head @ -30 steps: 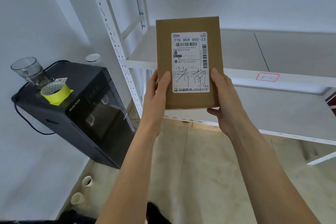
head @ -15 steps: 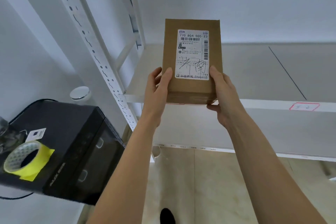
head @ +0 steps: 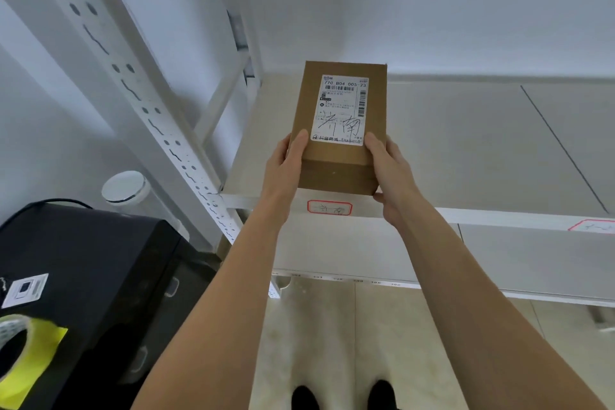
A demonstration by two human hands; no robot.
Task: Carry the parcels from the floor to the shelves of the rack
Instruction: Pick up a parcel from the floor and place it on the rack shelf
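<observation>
A small brown cardboard parcel (head: 342, 130) is being set on the white metal shelf (head: 466, 150).

It is being squeezed between the left hand (head: 284, 166) and the right hand (head: 389, 170), fingers pressed together along its sides, so it can be slid in flat above the red-edged label (head: 329, 208).

This looks like a small parcel storeroom. A white slotted-steel rack (head: 186, 156) stands against bare white walls, its shelf edge carrying red-bordered handwritten tags (head: 329, 208). Left of the rack sits a black machine (head: 100, 293) with a tape roll (head: 20, 343) on top.
</observation>
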